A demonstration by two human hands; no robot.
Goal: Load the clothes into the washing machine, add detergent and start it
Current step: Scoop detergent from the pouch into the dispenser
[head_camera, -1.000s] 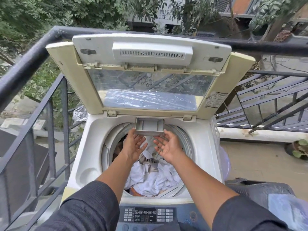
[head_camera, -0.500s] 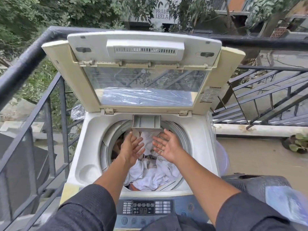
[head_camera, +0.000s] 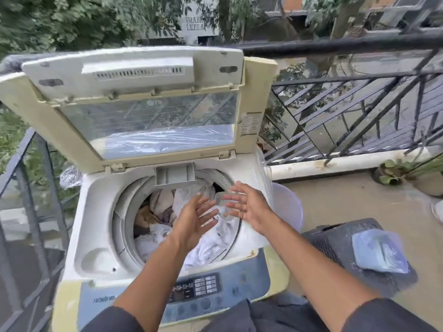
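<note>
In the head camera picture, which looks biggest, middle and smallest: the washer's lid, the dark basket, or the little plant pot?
1. Lid, by far the largest in view.
2. Dark basket, partly covered by a plastic bag.
3. Plant pot, smallest, though it sits farther from the camera, so its true size is unsure.

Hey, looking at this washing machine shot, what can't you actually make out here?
All in the head view:
- Control panel labels and display digits: too small and blurred.
- Drum depth: covered by clothes.
- Small clear thing between left hand and right hand: motion-blurred, unidentifiable.
- Detergent drawer contents: interior not readable.
- Bag contents: cloudy plastic.
</note>
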